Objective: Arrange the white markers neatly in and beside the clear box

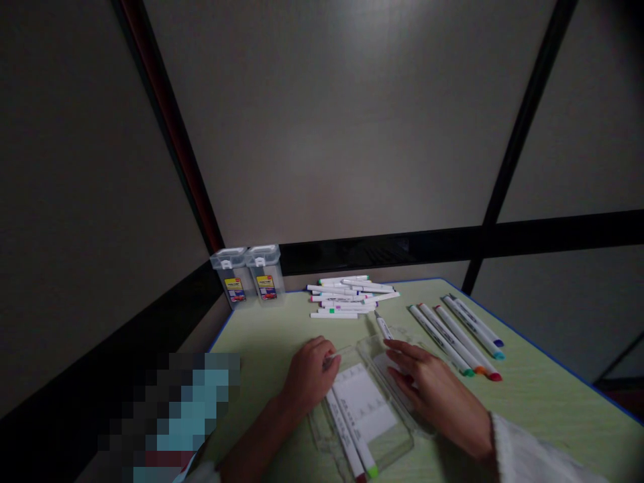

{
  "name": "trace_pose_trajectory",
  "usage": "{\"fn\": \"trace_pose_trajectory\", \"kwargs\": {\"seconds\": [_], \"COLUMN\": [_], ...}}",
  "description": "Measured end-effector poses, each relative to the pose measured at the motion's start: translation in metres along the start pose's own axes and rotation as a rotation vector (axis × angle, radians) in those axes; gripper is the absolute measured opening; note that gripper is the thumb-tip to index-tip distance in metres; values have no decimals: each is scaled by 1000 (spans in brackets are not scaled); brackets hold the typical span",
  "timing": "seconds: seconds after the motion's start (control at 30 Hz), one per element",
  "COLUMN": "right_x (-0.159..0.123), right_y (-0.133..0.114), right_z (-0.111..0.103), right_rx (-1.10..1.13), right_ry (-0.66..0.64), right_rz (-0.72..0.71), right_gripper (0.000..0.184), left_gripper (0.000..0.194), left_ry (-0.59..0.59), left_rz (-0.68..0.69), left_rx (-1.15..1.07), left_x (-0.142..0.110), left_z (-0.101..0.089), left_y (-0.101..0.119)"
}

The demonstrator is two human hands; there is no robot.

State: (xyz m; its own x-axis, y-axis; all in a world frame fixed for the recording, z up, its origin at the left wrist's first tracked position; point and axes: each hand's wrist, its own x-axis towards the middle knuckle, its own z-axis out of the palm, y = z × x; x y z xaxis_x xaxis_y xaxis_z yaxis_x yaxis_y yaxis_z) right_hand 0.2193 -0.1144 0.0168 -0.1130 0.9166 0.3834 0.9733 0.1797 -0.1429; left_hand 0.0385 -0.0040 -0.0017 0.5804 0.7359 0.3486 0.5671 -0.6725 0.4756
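Observation:
A clear plastic case (387, 448) lies opened flat on the table, with a white printed card inside. Two white markers lie along its left part: one with a dark red end (347, 436) and one with a lime green end (358, 433). My left hand (310, 372) is closed at the case's upper left edge, fingers curled over it. Over the case's right half is my right hand (427, 386), its fingers closed on a white marker (383, 327) that points away toward the pile. The fingers hide that marker's near end.
A loose pile of white markers (347, 295) lies at the table's back. Several more markers (445, 339) with coloured ends lie in a row at right. Two lidded clear boxes (265, 278) stand at the back left corner. Walls rise behind the table (266, 349).

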Motion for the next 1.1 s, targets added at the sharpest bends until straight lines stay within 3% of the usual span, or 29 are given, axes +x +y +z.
{"fn": "trace_pose_trajectory", "kwargs": {"seconds": [0.43, 1.1], "right_x": [-1, -5], "right_y": [65, 80], "right_z": [6, 12], "right_rx": [-153, -161], "right_ry": [29, -59], "right_rz": [149, 229], "right_gripper": [24, 14], "left_gripper": [10, 11], "left_ry": [-16, -20], "left_rz": [-5, -10], "left_rx": [-23, -40], "left_x": [1, 2], "left_z": [1, 5], "left_y": [-1, -4]}}
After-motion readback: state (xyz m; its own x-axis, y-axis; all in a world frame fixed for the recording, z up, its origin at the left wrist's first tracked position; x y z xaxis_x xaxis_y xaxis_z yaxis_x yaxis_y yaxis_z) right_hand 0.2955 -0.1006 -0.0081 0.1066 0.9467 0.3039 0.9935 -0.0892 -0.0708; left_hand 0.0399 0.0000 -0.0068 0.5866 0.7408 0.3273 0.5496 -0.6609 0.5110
